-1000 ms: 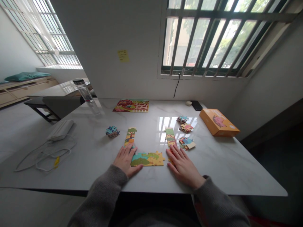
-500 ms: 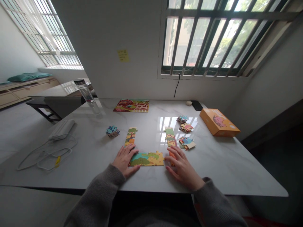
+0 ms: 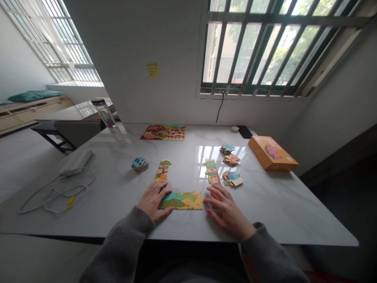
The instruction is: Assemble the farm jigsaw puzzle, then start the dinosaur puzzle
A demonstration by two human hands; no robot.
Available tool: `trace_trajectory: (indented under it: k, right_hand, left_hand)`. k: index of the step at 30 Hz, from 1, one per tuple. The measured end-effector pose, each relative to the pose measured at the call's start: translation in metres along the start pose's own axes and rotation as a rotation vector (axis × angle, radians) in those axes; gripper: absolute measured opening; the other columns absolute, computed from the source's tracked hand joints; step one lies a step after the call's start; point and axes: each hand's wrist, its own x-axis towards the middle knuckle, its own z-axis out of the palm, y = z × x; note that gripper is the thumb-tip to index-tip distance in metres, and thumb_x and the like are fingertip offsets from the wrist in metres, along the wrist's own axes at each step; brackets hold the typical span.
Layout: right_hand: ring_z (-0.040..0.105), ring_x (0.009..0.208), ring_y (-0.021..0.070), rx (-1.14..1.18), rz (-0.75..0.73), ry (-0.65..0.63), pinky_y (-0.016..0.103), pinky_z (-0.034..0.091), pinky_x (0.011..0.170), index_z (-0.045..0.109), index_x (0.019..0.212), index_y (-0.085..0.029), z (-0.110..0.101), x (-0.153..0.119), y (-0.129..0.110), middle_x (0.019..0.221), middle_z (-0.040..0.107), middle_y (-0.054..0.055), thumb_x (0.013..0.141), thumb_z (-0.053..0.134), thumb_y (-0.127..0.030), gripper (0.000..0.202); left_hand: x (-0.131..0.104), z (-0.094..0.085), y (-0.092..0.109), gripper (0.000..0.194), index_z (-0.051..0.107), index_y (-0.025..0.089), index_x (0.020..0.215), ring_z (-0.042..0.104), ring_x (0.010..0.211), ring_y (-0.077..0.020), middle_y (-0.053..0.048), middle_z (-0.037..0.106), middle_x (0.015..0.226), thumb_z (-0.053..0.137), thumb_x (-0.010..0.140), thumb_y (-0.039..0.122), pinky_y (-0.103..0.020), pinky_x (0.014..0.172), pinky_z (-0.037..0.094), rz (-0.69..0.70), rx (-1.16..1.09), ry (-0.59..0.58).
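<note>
A joined strip of jigsaw pieces [image 3: 182,200] lies flat near the front edge of the white marble table [image 3: 294,208]. My left hand [image 3: 152,201] rests flat on the strip's left end, fingers spread, where an upright strip [image 3: 162,170] meets it. My right hand [image 3: 226,210] lies flat at the strip's right end, its fingers touching the bottom of another upright strip [image 3: 212,172]. Neither hand grips anything.
Small stacks of loose pieces lie at the left [image 3: 140,164] and right [image 3: 232,178], [image 3: 231,159], [image 3: 227,148]. An orange box [image 3: 272,152], a finished puzzle picture [image 3: 163,132], a clear bottle [image 3: 107,117], and a white power strip [image 3: 75,161] with its cable stand around.
Both hands slid slightly toward me and inward. The bottom strip shifted a little left and nearer, and my right fingers curled in from lying flat.
</note>
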Motion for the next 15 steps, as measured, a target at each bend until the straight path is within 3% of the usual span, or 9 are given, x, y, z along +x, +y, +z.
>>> trace_trajectory:
  k: [3,6,11,15]
  right_hand:
    - [0.035,0.143,0.0317,0.013,-0.008,0.031,0.056,0.036,0.114,0.067,0.122,-0.028,-0.001,0.001,0.000,0.148,0.049,0.008,0.093,0.056,-0.031,0.032]
    - [0.042,0.136,0.0307,0.039,0.060,0.159,0.052,0.041,0.110,0.063,0.126,-0.026,-0.003,0.000,0.011,0.142,0.051,0.011,0.095,0.052,-0.030,0.033]
    - [0.051,0.114,0.0317,-0.131,0.350,0.348,0.049,0.046,0.100,0.063,0.116,-0.017,-0.009,-0.007,0.056,0.117,0.055,0.016,0.094,0.050,-0.031,0.029]
    - [0.052,0.104,0.0325,-0.293,0.479,0.374,0.049,0.046,0.094,0.061,0.114,-0.013,-0.010,-0.015,0.086,0.112,0.053,0.018,0.093,0.053,-0.037,0.033]
  left_hand:
    - [-0.001,0.000,-0.002,0.054,0.061,0.023,0.124,0.048,0.130,-0.0359,-0.013,0.051,0.141,0.067,0.077,0.050,-0.058,0.116,0.032,0.001,-0.012,0.024]
    - [-0.001,0.001,-0.004,0.054,0.058,0.022,0.129,0.049,0.128,-0.0345,-0.014,0.050,0.140,0.062,0.082,0.050,-0.054,0.112,0.038,-0.016,-0.049,0.087]
    - [-0.001,0.001,-0.005,0.049,0.057,0.021,0.129,0.051,0.124,-0.0322,-0.013,0.053,0.136,0.056,0.088,0.048,-0.049,0.105,0.044,-0.036,-0.082,0.143]
    - [0.000,0.001,-0.003,0.046,0.057,0.021,0.128,0.052,0.123,-0.0316,-0.012,0.054,0.135,0.055,0.089,0.046,-0.048,0.104,0.044,-0.039,-0.066,0.135]
